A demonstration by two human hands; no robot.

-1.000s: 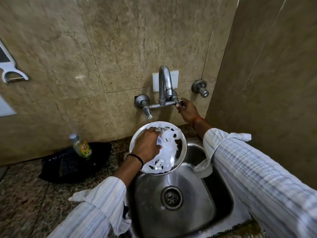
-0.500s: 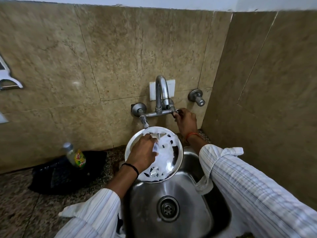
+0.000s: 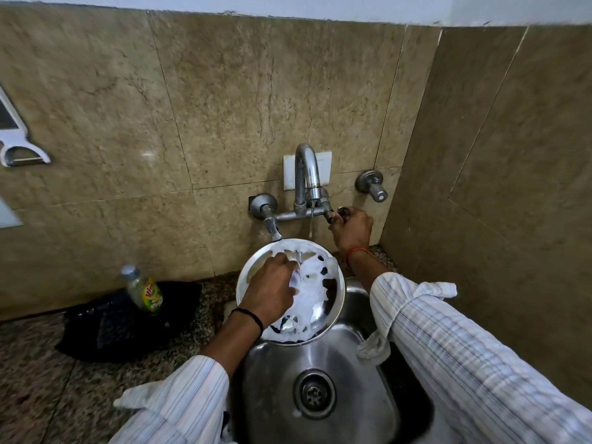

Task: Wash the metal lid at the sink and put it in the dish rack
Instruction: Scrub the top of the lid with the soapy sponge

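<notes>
Soapy lid [image 3: 320,293] is held tilted over the sink [image 3: 346,373] by left hand [image 3: 272,288], fingers closed on its centre knob, while tap valve [image 3: 336,214] is gripped by right hand [image 3: 350,230], a thin stream [image 3: 310,225] already running, presumably for rinsing.

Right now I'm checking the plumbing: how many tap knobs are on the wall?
3: the left knob beside the spout, the right knob gripped by the right hand, and a separate knob farther right. Any more may sit outside the frame.
</notes>
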